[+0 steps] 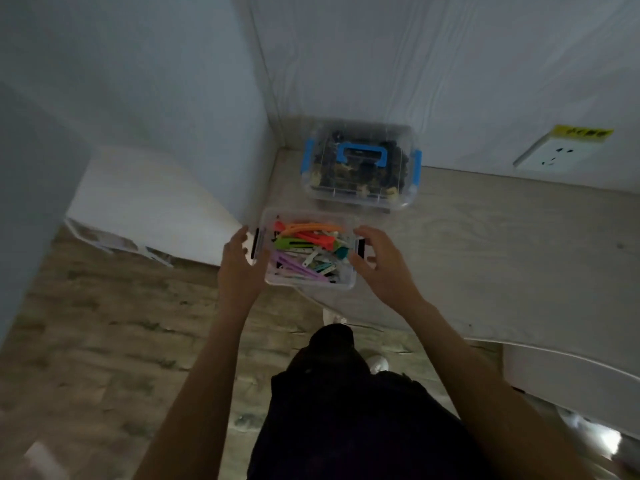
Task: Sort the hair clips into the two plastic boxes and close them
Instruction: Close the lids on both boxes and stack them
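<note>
A small clear plastic box (277,279) with dark side latches sits at the table's left front corner, filled with several coloured flat hair clips (304,244). My left hand (239,261) grips its left side at the latch, and my right hand (381,261) grips its right side at the other latch. Whether a lid covers this box I cannot tell. Behind it, in the corner by the walls, stands a larger clear box (405,199) with a blue handle and blue latches, its lid on, holding several dark and yellowish clips (346,174).
The pale wooden table (502,258) stretches to the right. A wall socket (554,155) with a yellow label sits on the back wall. Below lie a wood-pattern floor (104,323), my dark trousers and a white panel at left.
</note>
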Tool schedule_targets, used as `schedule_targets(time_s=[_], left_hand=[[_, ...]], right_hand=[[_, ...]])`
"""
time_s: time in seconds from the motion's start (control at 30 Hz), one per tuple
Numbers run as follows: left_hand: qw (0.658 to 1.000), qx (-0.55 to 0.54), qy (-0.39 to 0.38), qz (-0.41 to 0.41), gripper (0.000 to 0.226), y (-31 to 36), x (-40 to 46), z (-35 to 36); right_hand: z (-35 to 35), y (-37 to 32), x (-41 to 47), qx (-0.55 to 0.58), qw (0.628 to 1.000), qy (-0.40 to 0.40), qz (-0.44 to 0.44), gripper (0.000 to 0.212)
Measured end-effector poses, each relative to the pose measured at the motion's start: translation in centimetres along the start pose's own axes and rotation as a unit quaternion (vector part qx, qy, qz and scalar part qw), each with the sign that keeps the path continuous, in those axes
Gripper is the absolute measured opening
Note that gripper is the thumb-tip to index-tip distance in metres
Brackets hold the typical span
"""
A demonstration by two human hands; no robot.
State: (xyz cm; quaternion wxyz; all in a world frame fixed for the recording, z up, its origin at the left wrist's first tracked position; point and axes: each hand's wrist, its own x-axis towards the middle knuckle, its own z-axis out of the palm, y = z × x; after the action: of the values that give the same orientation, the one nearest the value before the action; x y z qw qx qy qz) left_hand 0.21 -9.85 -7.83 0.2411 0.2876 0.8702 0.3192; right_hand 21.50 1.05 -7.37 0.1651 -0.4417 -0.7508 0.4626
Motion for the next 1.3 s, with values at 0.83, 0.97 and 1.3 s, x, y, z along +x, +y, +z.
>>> schedule_targets(time_s=[0.83, 0.97, 1.3], left_hand=[[0.988, -0.108, 0.076, -0.079, 0.045, -6.0, -8.2, -3.0], [0.993, -0.093, 0.057, -0.054, 0.045, -5.1, -7.9, -1.5], [0.998, -0.054, 0.008, -0.021, 0.040, -0.6, -7.5, 2.6]], right_hand=[[1.1, 5.0, 2.2, -0.398, 0.903, -0.155, -0.051, 0.104], [-1.9, 6.9, -0.8, -0.385, 0.915, -0.113, 0.024, 0.104], [-10.2, 8.6, -10.7, -0.151, 0.982, 0.039, 0.107, 0.092]])
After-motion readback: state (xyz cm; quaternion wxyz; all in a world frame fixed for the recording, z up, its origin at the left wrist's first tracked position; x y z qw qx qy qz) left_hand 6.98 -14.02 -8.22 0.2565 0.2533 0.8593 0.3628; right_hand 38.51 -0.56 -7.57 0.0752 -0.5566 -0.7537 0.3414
